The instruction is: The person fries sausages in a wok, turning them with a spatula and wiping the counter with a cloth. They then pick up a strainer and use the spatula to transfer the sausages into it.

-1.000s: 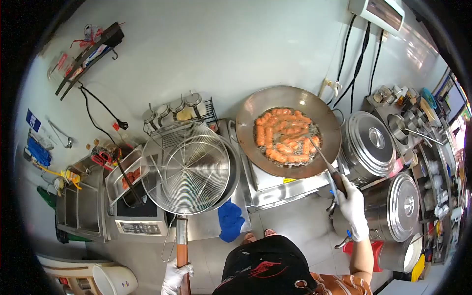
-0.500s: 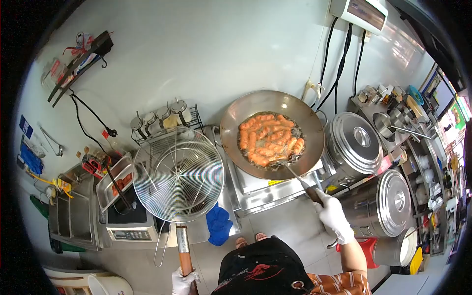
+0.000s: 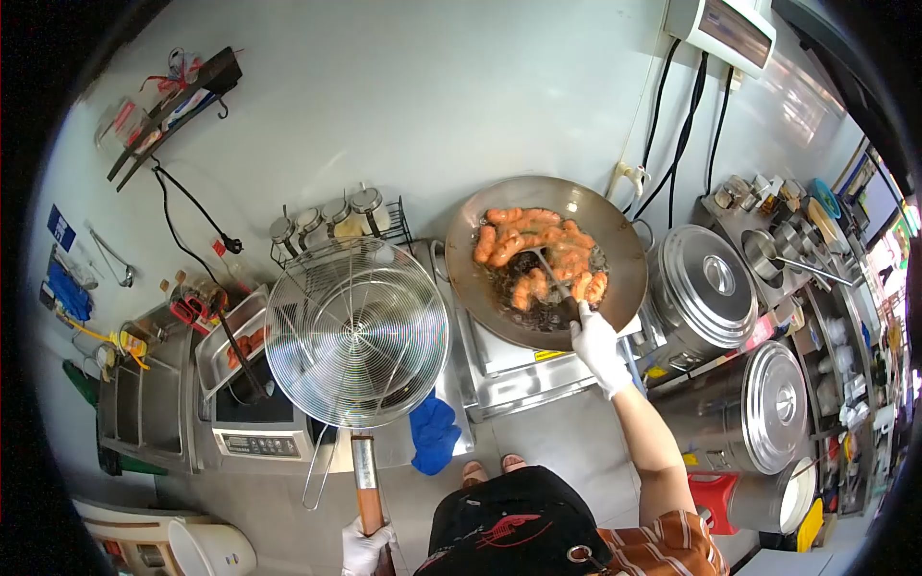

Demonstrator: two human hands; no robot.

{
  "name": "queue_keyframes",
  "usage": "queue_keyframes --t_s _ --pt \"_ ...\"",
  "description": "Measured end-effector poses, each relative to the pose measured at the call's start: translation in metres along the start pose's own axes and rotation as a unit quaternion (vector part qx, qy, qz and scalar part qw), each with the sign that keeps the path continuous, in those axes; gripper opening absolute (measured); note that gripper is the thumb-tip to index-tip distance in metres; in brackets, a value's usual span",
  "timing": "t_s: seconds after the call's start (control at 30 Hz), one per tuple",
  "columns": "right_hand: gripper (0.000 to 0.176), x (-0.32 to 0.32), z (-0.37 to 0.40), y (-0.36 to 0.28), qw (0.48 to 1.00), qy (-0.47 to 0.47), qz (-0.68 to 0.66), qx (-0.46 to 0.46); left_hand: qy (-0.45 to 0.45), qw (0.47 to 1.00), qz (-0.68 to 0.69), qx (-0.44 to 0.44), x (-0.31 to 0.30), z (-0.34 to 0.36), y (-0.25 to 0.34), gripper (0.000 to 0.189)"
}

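My left hand, in a white glove, is closed round the wooden handle of a large round wire strainer. The strainer's mesh lies level over the counter, left of the wok. My right hand, also gloved, grips the dark handle of a long metal cooking tool at the wok's near side. The tool's shaft reaches into the middle of the wok; its head is hidden among reddish-brown sausages. Dark bubbling oil shows around them, mostly on the near side.
Lidded steel pots stand right of the wok. A rack of jars is against the wall. Below the strainer are an induction cooker, a tray of sausages and a blue cloth. A sink is far left.
My right hand has pushed the tool forward and left, deeper into the wok. The sausages have bunched towards the far side, baring oil near me. My left hand still holds the strainer.
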State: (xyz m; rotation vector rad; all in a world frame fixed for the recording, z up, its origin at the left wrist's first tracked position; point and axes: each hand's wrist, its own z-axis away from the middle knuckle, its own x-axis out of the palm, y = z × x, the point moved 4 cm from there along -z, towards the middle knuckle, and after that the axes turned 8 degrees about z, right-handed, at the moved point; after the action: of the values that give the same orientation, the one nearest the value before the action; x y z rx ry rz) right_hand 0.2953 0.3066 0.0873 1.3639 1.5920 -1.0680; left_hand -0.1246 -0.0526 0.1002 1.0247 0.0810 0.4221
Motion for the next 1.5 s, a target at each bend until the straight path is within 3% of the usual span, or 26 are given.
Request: queue_keyframes --t_s 0.27,0.33,0.5,0.6,0.73,0.9,1.03,1.13,1.5 --pt "0.051 -0.027 0.005 0.046 0.986 0.004 0.161 -0.033 -0.006 1.000 -0.002 -0.001 -0.002 -0.002 -0.003 0.011" --pt "0.051 -0.037 0.017 0.051 0.989 -0.034 0.146 0.007 -0.004 1.000 0.001 -0.006 -0.002 -0.004 -0.002 0.011" --pt "0.052 -0.055 0.055 0.057 0.997 -0.037 0.070 -0.018 -0.002 1.000 -0.015 -0.013 -0.003 -0.010 0.003 0.012" --pt "0.048 -0.077 0.063 0.049 0.994 -0.093 0.017 0.047 -0.012 1.000 -0.008 -0.013 -0.005 -0.014 0.003 0.012" --pt "0.048 -0.115 0.067 0.034 0.991 -0.087 -0.039 0.098 -0.012 1.000 -0.017 -0.010 -0.007 -0.015 0.007 0.012" --pt "0.048 -0.148 0.069 0.024 0.993 -0.049 -0.041 0.096 -0.012 1.000 -0.022 -0.015 -0.013 -0.014 0.005 0.012" --pt "0.046 -0.190 0.077 0.019 0.985 -0.090 -0.022 0.142 -0.003 1.000 -0.003 -0.022 -0.020 -0.012 0.004 0.013" --pt "0.048 -0.209 0.093 0.018 0.992 -0.060 0.005 0.113 -0.008 1.000 -0.006 -0.021 -0.027 -0.012 0.004 0.012" --pt "0.047 -0.188 0.118 0.001 0.983 -0.128 0.018 0.133 -0.033 0.999 -0.010 -0.001 -0.034 -0.026 0.012 0.011"
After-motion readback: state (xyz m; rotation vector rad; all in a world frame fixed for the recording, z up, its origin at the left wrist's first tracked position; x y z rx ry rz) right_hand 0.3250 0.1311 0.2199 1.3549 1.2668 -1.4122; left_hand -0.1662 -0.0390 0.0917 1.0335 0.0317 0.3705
